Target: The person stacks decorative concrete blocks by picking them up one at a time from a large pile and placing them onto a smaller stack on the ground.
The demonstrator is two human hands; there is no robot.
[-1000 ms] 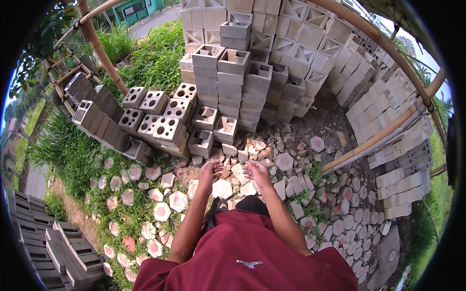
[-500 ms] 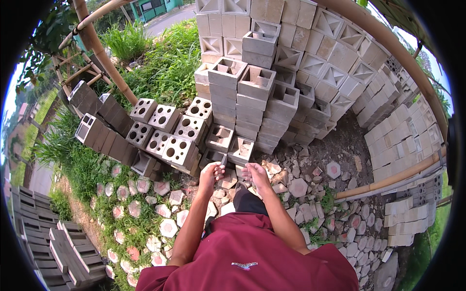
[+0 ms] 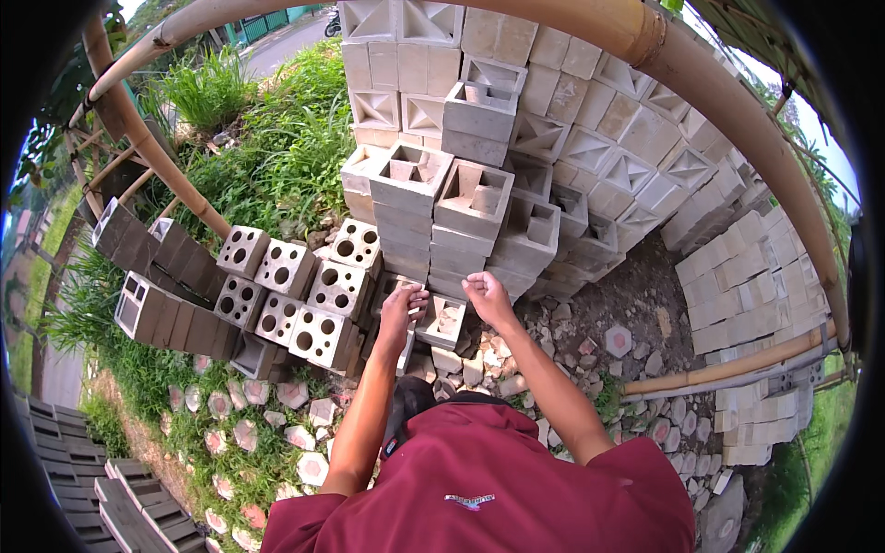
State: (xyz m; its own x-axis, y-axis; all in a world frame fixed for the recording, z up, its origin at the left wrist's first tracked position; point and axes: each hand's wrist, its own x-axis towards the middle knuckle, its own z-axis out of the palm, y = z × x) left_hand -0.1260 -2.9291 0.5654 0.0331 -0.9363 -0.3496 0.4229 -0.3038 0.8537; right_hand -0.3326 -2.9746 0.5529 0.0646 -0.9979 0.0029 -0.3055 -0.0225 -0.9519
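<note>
hollow concrete block (image 3: 441, 320) | likely heavy, rigid, rough, chips if dropped | left hand (image 3: 403, 307) and right hand (image 3: 485, 295) clasp opposite rims

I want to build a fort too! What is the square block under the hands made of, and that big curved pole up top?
The hollow block between the left hand and right hand looks like cast concrete: grey, matte, gritty. The curved pole looks like bamboo: tan, smooth, with ringed joints.
</note>
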